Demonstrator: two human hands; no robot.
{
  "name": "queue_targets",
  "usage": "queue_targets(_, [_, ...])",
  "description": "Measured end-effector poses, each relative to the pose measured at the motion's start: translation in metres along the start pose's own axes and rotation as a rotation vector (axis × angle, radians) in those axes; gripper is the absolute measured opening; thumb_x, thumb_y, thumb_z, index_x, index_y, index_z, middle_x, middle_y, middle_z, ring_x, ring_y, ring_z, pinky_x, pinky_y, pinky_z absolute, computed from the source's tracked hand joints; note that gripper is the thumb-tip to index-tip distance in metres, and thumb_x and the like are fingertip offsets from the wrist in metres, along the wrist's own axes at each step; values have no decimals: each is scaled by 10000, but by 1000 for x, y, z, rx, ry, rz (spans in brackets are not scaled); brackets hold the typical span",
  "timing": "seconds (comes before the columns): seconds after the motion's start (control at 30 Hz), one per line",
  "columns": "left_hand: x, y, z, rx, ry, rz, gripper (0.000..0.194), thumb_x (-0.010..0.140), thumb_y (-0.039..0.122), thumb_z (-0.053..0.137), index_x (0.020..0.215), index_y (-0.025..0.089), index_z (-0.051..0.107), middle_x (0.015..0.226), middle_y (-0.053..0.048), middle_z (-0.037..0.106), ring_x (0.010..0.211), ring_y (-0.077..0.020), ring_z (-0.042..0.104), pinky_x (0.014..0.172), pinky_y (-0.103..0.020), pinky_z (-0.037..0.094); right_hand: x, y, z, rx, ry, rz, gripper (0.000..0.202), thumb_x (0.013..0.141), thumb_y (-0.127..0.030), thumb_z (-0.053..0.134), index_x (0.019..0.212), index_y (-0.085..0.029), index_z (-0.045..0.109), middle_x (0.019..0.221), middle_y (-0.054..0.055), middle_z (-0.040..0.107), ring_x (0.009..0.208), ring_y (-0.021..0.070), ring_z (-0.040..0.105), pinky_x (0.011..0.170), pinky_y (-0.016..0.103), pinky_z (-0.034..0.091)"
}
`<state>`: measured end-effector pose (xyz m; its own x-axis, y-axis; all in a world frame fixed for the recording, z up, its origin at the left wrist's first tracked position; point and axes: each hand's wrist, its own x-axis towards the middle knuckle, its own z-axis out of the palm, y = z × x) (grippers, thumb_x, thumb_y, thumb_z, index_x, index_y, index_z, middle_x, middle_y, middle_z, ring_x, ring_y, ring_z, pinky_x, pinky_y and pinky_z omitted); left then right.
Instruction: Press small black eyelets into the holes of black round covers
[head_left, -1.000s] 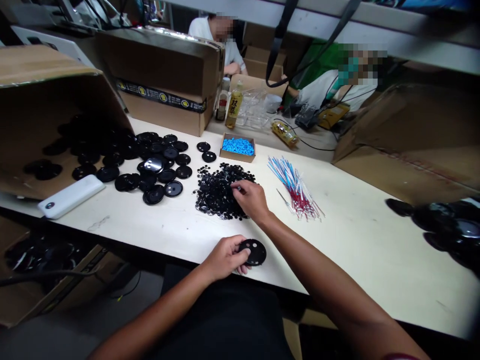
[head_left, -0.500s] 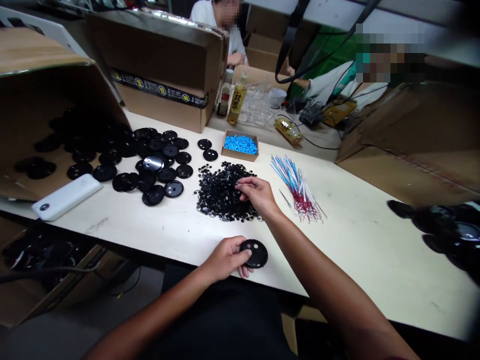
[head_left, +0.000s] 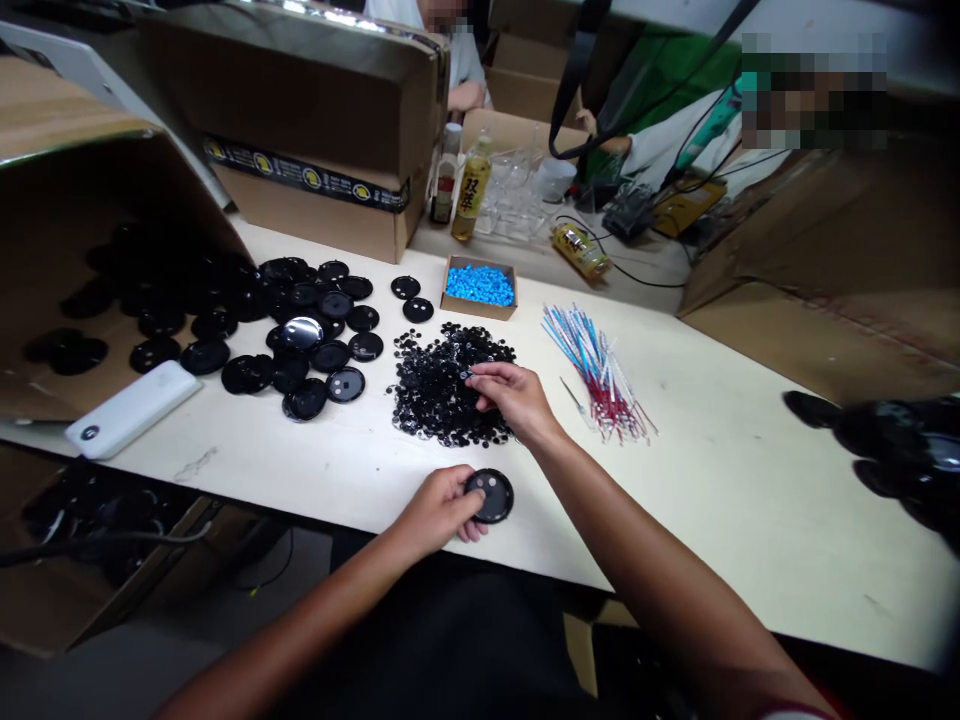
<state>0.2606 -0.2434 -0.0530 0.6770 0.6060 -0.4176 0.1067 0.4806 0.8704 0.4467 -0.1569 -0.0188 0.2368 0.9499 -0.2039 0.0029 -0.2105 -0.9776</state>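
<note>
Near the front edge of the table my left hand grips a round black plastic cover with small holes in it, thumb on its face. My right hand pinches a small dark disc between thumb and fingertips, just over a heap of small black discs. Right of the heap lies a bundle of blue, white and red wires, with a thin pointed tool beside it. Behind the heap, a small cardboard tray holds many tiny blue parts.
More round black covers spill from a tipped cardboard box on the left, near a white power bank. Dark covers also lie at the right edge. Bottles and a large box stand behind. Two people sit across.
My left hand has shifted slightly left and tilted the cover. The right hand has moved a little left and down, and a small disc now shows at its fingertips.
</note>
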Motion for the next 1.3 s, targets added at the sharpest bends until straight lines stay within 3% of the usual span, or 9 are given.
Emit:
queue_targets(0.17, [-5, 9, -18, 238, 113, -14, 101, 902, 291, 599, 907, 193, 575, 616, 13, 649, 553, -158, 695, 482, -186, 495, -4, 4, 2, -101, 20, -117, 308, 774, -374, 783, 1013, -181, 778, 888, 55, 780, 580, 130, 631, 550, 254, 519])
queue_targets(0.27, [-7, 16, -22, 396, 153, 5, 152, 924, 298, 574, 1046, 213, 605, 622, 33, 634, 538, -177, 689, 468, -206, 472, -6, 6, 4, -127, 66, -152, 269, 793, -370, 785, 995, -192, 787, 844, 37, 756, 594, 134, 633, 572, 255, 521])
queue_targets(0.4, [-14, 27, -26, 634, 210, 76, 278, 969, 344, 558, 1206, 216, 629, 594, 38, 626, 520, -195, 659, 535, -258, 458, -8, 9, 7, 11, 72, -41, 274, 719, -368, 831, 909, -183, 761, 799, 23, 735, 564, 123, 623, 546, 247, 526])
queue_targets(0.53, [-24, 40, -39, 753, 266, 100, 312, 1008, 435, 540, 1196, 222, 669, 566, 33, 628, 544, -203, 645, 600, -284, 459, -16, 12, 9, 80, 48, 32, 324, 693, -400, 844, 913, -183, 744, 728, 13, 714, 557, 132, 630, 533, 249, 543])
queue_targets(0.67, [-22, 54, -54, 555, 339, 134, 348, 1001, 521, 561, 1154, 228, 669, 601, 23, 657, 557, -187, 641, 581, -271, 487, -31, 6, 14, 167, 21, 62, 338, 677, -398, 871, 907, -184, 745, 745, 15, 731, 562, 125, 632, 545, 245, 548])
queue_targets(0.9, [12, 78, -71, 179, 338, 225, 428, 959, 546, 637, 1206, 198, 668, 794, -49, 758, 666, -187, 727, 551, -245, 542, -51, -11, 19, 234, -109, 67, 332, 687, -364, 866, 942, -175, 770, 835, 53, 787, 530, 124, 642, 517, 244, 511])
queue_targets(1.1, [17, 77, -65, 70, 302, 257, 381, 898, 521, 731, 1047, 171, 719, 858, -77, 789, 668, -182, 744, 569, -251, 564, -56, -13, 18, 232, -61, 50, 310, 687, -343, 856, 925, -164, 769, 747, 31, 760, 513, 117, 626, 503, 227, 482])
queue_targets(1.3, [16, 71, -60, 24, 310, 266, 371, 895, 514, 742, 1013, 163, 731, 889, -96, 805, 790, -223, 777, 666, -306, 620, -61, -11, 25, 210, 30, 1, 286, 718, -335, 829, 933, -159, 761, 605, -1, 691, 513, 127, 611, 537, 240, 506])
